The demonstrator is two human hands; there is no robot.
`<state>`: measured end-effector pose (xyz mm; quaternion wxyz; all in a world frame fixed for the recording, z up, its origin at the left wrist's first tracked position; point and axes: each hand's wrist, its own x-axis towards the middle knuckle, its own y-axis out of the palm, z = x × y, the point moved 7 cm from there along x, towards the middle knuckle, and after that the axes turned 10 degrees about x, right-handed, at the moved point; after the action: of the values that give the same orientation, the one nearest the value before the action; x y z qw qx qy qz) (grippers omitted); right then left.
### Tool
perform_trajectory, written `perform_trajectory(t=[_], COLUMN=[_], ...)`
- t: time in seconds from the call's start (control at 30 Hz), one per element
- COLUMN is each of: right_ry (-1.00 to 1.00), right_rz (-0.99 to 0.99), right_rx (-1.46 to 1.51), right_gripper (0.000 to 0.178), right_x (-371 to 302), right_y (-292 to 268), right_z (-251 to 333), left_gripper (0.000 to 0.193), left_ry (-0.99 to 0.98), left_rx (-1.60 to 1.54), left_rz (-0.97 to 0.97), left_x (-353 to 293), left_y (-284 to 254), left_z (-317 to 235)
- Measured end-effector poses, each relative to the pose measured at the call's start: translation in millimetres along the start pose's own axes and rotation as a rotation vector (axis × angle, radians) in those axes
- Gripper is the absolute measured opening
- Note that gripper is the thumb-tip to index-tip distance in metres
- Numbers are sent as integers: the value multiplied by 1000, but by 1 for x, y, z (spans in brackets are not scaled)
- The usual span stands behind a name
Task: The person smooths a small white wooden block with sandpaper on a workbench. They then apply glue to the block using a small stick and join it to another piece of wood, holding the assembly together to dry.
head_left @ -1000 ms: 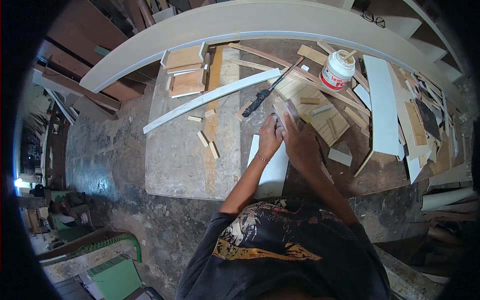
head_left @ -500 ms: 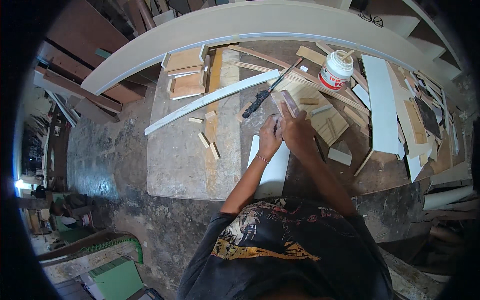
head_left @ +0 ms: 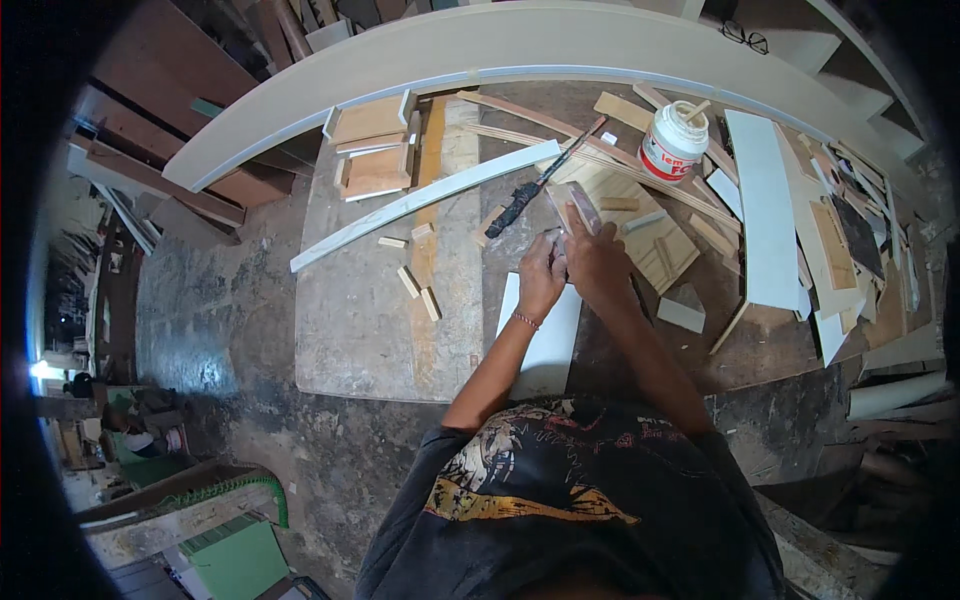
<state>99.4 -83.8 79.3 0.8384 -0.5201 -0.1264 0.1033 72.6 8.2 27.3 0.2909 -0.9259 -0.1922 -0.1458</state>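
Note:
My right hand point(head_left: 597, 262) grips a short, flat brownish piece with a pale edge point(head_left: 579, 200), its index finger laid along the top. What kind of piece it is, I cannot make out. Right beside it my left hand point(head_left: 543, 272) is closed, fingers bent in; whatever they hold is hidden. Below both hands lies a white board point(head_left: 548, 340) on the worktable. A dark-wrapped handle with a thin rod point(head_left: 516, 208) rests just beyond the left hand. To the right is a square plywood panel point(head_left: 662, 250) with small wooden strips on it.
An open white tub point(head_left: 674, 145) with a stick in it stands at the back right. A long white strip point(head_left: 420, 208) crosses the left side near small wood blocks point(head_left: 408, 281) and shallow wooden trays point(head_left: 375, 170). White boards point(head_left: 765, 220) and offcuts crowd the right.
The flat piece and the right hand's fingers have shifted very slightly. Both hands keep nearly the same place, and the things on the table lie as before.

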Motion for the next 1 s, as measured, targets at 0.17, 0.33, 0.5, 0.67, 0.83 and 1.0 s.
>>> perform_trajectory(t=[0.17, 0.33, 0.5, 0.67, 0.83, 1.0], right_ry=[-87, -110, -35, -5, -182, -47], right_rz=[-63, -71, -5, 24, -130, -21], right_rx=[-14, -34, -30, -10, -66, -34], right_gripper=[50, 50, 49, 47, 47, 47], right_x=[-17, -50, -12, -9, -49, -33], right_y=[-7, -23, -8, -6, -25, -15], right_z=[1, 1, 5, 6, 14, 4], left_gripper=[28, 29, 30, 27, 24, 25], left_ry=[-50, -2, 12, 27, 28, 34], left_rx=[54, 53, 27, 33, 91, 95], left_rz=[64, 39, 34, 49, 41, 70], left_x=[1, -1, 0, 0, -2, 1], left_y=[-1, 5, 4, 2, 2, 5], left_z=[-2, 8, 5, -1, 2, 1])
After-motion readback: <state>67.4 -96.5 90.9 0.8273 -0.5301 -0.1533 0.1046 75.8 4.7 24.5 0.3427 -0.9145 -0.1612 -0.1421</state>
